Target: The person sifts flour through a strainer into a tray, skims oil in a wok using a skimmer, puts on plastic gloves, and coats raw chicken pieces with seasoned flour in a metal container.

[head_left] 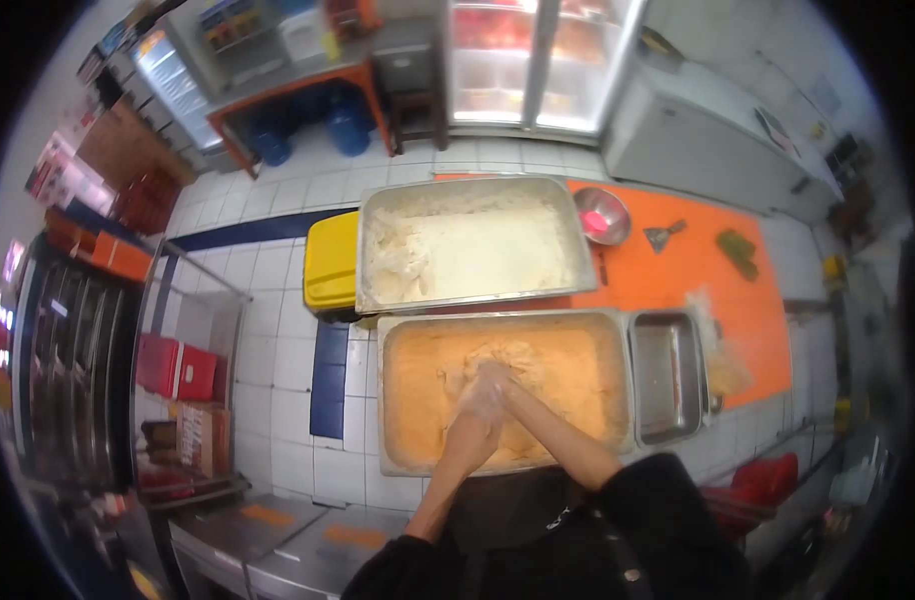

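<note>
My left hand point(479, 400) and my right hand point(495, 376) are pressed together over a deep metal tray point(630, 385) of orange-tinted powder point(423, 365). Both hands are coated with pale powder. Their fingers look closed around each other or around something small, but blur hides what is between them. Just beyond the fingers, the powder point(508, 352) is heaped and clumpy. Behind this tray stands a second large metal tray point(478, 303) with whitish flour point(493, 245); lumps point(403, 260) lie at its left end.
A smaller metal pan point(668, 385) adjoins the near tray's right side. On the orange surface point(678, 285) are a metal bowl point(603, 217) with something pink, a scraper point(663, 237) and a green item point(738, 253). A yellow bin point(331, 262) stands left of the far tray.
</note>
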Demonstrator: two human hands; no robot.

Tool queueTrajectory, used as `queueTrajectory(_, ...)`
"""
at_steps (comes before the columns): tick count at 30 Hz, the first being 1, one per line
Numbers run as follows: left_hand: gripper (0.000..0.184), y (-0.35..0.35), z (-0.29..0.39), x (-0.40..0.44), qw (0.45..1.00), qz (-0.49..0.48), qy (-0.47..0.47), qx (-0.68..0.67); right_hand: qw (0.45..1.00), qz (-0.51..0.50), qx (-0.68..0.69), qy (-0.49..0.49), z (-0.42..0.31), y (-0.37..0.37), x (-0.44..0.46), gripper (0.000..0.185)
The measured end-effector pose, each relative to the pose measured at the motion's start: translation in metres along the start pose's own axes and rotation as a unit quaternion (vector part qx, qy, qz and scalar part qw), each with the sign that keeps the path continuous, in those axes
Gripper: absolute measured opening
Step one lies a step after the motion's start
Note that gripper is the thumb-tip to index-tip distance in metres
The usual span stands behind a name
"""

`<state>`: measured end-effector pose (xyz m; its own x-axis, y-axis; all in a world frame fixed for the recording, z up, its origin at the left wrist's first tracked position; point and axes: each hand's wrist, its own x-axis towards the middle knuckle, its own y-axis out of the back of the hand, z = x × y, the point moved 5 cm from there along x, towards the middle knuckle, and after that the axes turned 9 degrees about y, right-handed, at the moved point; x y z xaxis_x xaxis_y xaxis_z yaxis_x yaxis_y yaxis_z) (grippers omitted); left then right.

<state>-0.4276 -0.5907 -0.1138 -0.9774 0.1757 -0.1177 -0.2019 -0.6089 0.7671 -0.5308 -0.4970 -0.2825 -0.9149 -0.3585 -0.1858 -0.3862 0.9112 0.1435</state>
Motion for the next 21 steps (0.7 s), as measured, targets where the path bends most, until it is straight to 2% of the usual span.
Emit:
queueTrajectory(1,0.03,0.02,0.001,-0.01,0.992,0.056,0.006,-0.112,0.991,0.004,-0.13,0.025,-0.008,0.002,0.006,0.021)
queueTrajectory(2,0.03,0.029,0.008,-0.015,0.993,0.039,-0.012,-0.11,0.965,0.009,-0.26,0.044,-0.017,0.005,0.012,0.02)
queueTrajectory(3,0.03,0.047,0.011,-0.019,0.97,0.056,0.061,-0.228,0.921,0.017,-0.386,0.055,-0.022,0.007,0.015,0.019)
queueTrajectory(4,0.029,0.054,0.009,-0.018,0.929,0.065,0.135,-0.338,0.912,0.025,-0.407,0.045,-0.027,0.001,0.015,0.019)
queueTrajectory(5,0.029,0.049,0.015,-0.012,0.935,0.037,0.114,-0.334,0.934,0.031,-0.354,0.026,-0.032,-0.008,0.011,0.019)
queueTrajectory(6,0.027,0.05,0.016,-0.01,0.937,0.104,0.137,-0.303,0.955,0.041,-0.293,0.005,-0.037,-0.022,0.005,0.019)
queueTrajectory(8,0.026,0.036,0.012,0.001,0.946,0.136,0.123,-0.269,0.986,0.057,-0.157,-0.029,-0.045,-0.034,-0.009,0.02)
queueTrajectory(10,0.025,0.005,-0.032,0.01,0.89,0.164,0.126,-0.407,0.994,0.075,-0.046,-0.06,-0.049,-0.036,-0.022,0.021)
queueTrajectory(13,0.023,0.0,-0.059,0.015,0.95,0.115,0.109,-0.271,0.99,0.107,0.048,-0.08,-0.045,-0.046,-0.033,0.023)
queueTrajectory(14,0.024,-0.008,-0.078,0.016,0.96,0.1,0.106,-0.237,0.991,0.106,0.05,-0.062,-0.048,-0.055,-0.033,0.024)
queueTrajectory(15,0.024,-0.006,-0.084,0.012,0.969,0.093,0.033,-0.226,0.998,0.055,0.014,-0.001,-0.061,-0.066,-0.046,0.023)
queueTrajectory(17,0.028,-0.004,-0.115,0.003,0.983,0.109,0.018,-0.145,0.99,-0.032,-0.046,0.133,-0.103,-0.084,-0.078,0.023)
queueTrajectory(18,0.031,-0.003,-0.13,-0.001,0.987,0.118,0.01,-0.104,0.984,-0.078,-0.09,0.134,-0.124,-0.084,-0.092,0.026)
queueTrajectory(20,0.03,0.002,-0.111,0.013,0.989,0.137,-0.007,-0.056,0.959,-0.125,-0.062,0.246,-0.15,-0.081,-0.123,0.028)
queueTrajectory(21,0.029,0.003,-0.088,0.02,0.989,0.138,-0.019,-0.053,0.957,-0.15,-0.086,0.232,-0.157,-0.074,-0.135,0.031)
